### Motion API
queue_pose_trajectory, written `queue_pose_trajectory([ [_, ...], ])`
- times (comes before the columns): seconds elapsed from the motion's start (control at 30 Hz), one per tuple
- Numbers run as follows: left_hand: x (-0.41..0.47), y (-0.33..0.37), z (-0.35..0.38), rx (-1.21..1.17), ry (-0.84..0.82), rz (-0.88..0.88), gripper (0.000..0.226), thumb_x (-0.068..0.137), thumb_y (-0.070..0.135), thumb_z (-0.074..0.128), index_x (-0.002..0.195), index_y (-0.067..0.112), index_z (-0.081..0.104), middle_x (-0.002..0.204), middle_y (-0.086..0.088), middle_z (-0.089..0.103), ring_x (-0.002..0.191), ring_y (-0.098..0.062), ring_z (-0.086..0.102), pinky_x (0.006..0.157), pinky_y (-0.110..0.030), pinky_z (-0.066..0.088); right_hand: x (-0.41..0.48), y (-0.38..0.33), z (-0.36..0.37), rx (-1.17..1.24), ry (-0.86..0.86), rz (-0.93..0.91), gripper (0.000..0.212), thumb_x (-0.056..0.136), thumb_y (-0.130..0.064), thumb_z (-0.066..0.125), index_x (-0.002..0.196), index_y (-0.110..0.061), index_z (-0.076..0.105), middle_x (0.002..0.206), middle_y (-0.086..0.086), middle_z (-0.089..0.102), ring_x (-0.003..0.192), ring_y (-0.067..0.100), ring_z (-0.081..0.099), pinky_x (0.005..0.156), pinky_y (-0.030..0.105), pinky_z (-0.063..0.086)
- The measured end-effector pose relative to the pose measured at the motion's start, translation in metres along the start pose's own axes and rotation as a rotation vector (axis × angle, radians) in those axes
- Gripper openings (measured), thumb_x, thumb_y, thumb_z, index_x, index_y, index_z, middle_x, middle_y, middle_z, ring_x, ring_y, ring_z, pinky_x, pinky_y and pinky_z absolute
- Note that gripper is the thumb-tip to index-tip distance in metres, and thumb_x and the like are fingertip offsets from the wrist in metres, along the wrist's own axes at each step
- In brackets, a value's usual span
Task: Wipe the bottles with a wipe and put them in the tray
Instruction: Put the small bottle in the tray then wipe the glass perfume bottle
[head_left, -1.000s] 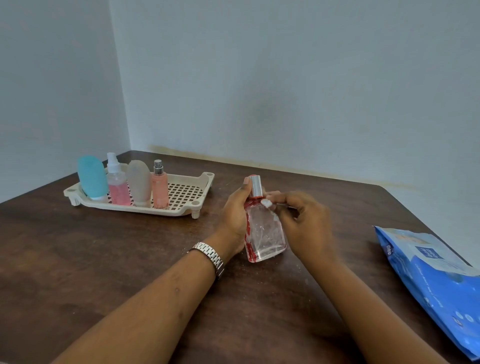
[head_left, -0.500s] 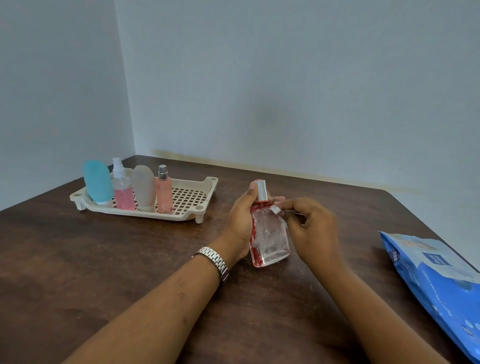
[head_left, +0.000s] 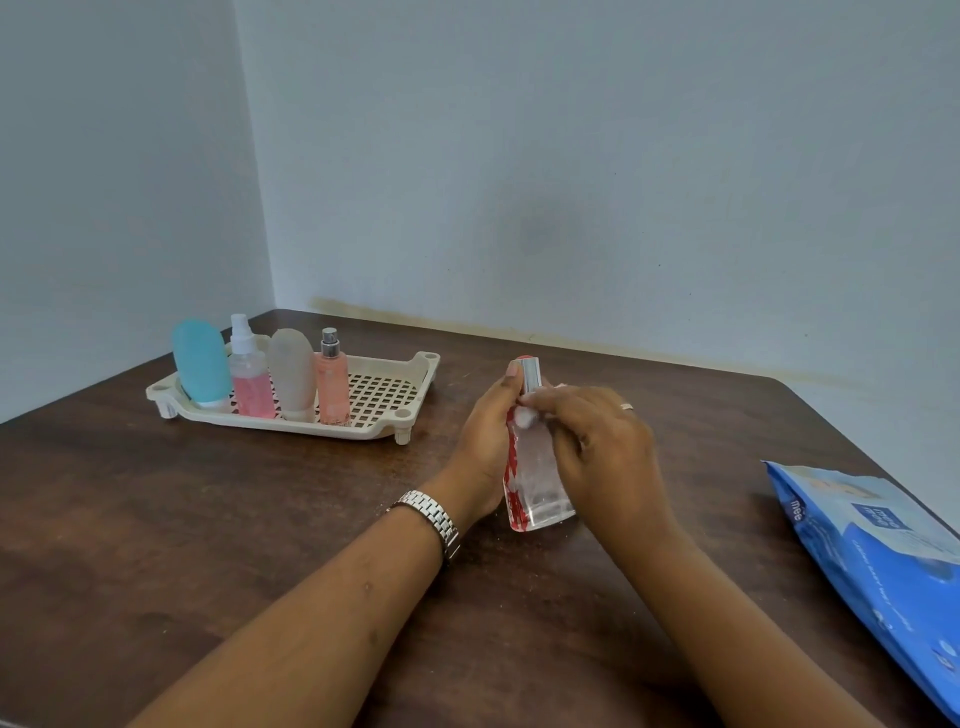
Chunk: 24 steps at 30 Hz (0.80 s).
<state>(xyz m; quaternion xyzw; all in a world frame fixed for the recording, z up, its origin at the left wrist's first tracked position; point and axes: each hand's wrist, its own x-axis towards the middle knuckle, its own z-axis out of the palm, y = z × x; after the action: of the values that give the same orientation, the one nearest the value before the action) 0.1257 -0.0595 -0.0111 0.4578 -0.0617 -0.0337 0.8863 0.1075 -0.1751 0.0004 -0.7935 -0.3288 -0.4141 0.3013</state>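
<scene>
A clear bottle with red edges and a silver cap stands near the table's middle. My left hand grips its left side, thumb up along the neck. My right hand pinches a small white wipe against the bottle's shoulder and covers its right side. A cream perforated tray sits at the back left. In it stand a teal bottle, a pink spray bottle, a frosted grey bottle and a peach spray bottle.
A blue pack of wipes lies at the table's right edge. The dark wooden table fits into a corner of pale walls. The tray's right half holds nothing.
My right hand has slid the wipe leftward over the bottle's shoulder, covering more of the bottle. The bottle stays upright in my left hand.
</scene>
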Motion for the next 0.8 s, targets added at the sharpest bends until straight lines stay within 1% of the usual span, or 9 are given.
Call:
queue_pose_trajectory([
  [0.07, 0.000, 0.000, -0.001, 0.021, 0.019, 0.020, 0.041, 0.096, 0.046, 0.041, 0.090, 0.009, 0.059, 0.077, -0.007, 0.064, 0.075, -0.019, 0.062, 0.072, -0.031, 0.052, -0.004, -0.008, 0.000, -0.007, -0.051, -0.098, 0.021, 0.086, -0.014, 0.050, 0.088, -0.012, 0.071, 0.091, 0.000, 0.070, 0.090, 0.009, 0.059, 0.082, 0.015, 0.044],
  [0.1, 0.001, 0.000, -0.001, 0.028, 0.032, 0.038, 0.041, 0.098, 0.044, 0.039, 0.089, 0.009, 0.059, 0.079, -0.008, 0.065, 0.077, -0.020, 0.062, 0.073, -0.032, 0.052, -0.007, -0.007, -0.001, -0.011, -0.070, -0.119, 0.019, 0.085, -0.014, 0.053, 0.087, -0.012, 0.072, 0.092, 0.001, 0.070, 0.092, 0.008, 0.058, 0.084, 0.015, 0.043],
  [0.17, 0.000, 0.001, -0.001, 0.044, 0.050, 0.072, 0.040, 0.099, 0.041, 0.038, 0.090, 0.008, 0.058, 0.085, -0.012, 0.064, 0.081, -0.023, 0.061, 0.077, -0.035, 0.051, -0.009, 0.005, -0.003, -0.003, -0.075, -0.084, 0.015, 0.080, -0.004, 0.063, 0.087, -0.013, 0.073, 0.094, 0.001, 0.071, 0.094, 0.004, 0.056, 0.088, 0.012, 0.041],
  [0.3, -0.003, 0.001, 0.004, 0.040, 0.025, 0.070, 0.038, 0.100, 0.038, 0.037, 0.092, 0.008, 0.059, 0.081, -0.011, 0.060, 0.078, -0.022, 0.059, 0.077, -0.035, 0.049, 0.000, 0.011, 0.000, -0.020, -0.023, 0.055, 0.023, 0.080, 0.004, 0.065, 0.095, -0.012, 0.073, 0.100, 0.004, 0.070, 0.094, 0.014, 0.062, 0.085, 0.028, 0.051],
  [0.37, -0.003, 0.001, 0.003, 0.025, 0.013, 0.049, 0.041, 0.099, 0.040, 0.037, 0.093, 0.007, 0.060, 0.080, -0.010, 0.061, 0.075, -0.021, 0.061, 0.073, -0.031, 0.050, 0.000, -0.001, 0.006, -0.049, -0.026, -0.006, 0.020, 0.084, -0.004, 0.058, 0.097, -0.010, 0.072, 0.102, 0.007, 0.069, 0.097, 0.019, 0.062, 0.088, 0.027, 0.047],
  [0.47, 0.000, -0.001, -0.003, 0.026, 0.018, 0.105, 0.049, 0.095, 0.052, 0.037, 0.087, 0.009, 0.060, 0.077, -0.006, 0.060, 0.071, -0.016, 0.060, 0.066, -0.025, 0.052, -0.008, -0.013, 0.008, -0.056, -0.083, -0.140, 0.029, 0.084, -0.014, 0.047, 0.099, -0.007, 0.071, 0.104, 0.007, 0.068, 0.099, 0.022, 0.060, 0.089, 0.026, 0.046],
  [0.6, 0.002, -0.001, -0.005, 0.044, 0.005, 0.109, 0.065, 0.089, 0.067, 0.027, 0.084, 0.012, 0.060, 0.072, -0.004, 0.062, 0.068, -0.014, 0.063, 0.064, -0.028, 0.053, -0.008, -0.008, 0.003, 0.014, -0.128, -0.110, 0.027, 0.086, -0.022, 0.052, 0.102, -0.010, 0.070, 0.108, 0.003, 0.066, 0.105, 0.017, 0.057, 0.093, 0.028, 0.047],
  [0.7, 0.003, -0.003, -0.005, 0.020, -0.027, 0.117, 0.068, 0.088, 0.069, 0.026, 0.079, 0.012, 0.063, 0.072, -0.005, 0.063, 0.069, -0.016, 0.065, 0.065, -0.028, 0.054, -0.003, -0.008, 0.006, 0.021, -0.104, -0.103, 0.019, 0.085, -0.013, 0.057, 0.097, -0.011, 0.070, 0.107, 0.004, 0.065, 0.101, 0.015, 0.059, 0.087, 0.025, 0.050],
  [0.8, 0.002, -0.002, -0.006, 0.026, -0.061, 0.123, 0.068, 0.083, 0.074, 0.037, 0.077, 0.013, 0.065, 0.078, -0.008, 0.064, 0.074, -0.019, 0.065, 0.072, -0.033, 0.052, 0.000, -0.014, 0.008, 0.034, -0.077, -0.088, 0.020, 0.082, -0.005, 0.058, 0.098, -0.009, 0.069, 0.102, 0.004, 0.064, 0.091, 0.012, 0.059, 0.081, 0.019, 0.049],
])
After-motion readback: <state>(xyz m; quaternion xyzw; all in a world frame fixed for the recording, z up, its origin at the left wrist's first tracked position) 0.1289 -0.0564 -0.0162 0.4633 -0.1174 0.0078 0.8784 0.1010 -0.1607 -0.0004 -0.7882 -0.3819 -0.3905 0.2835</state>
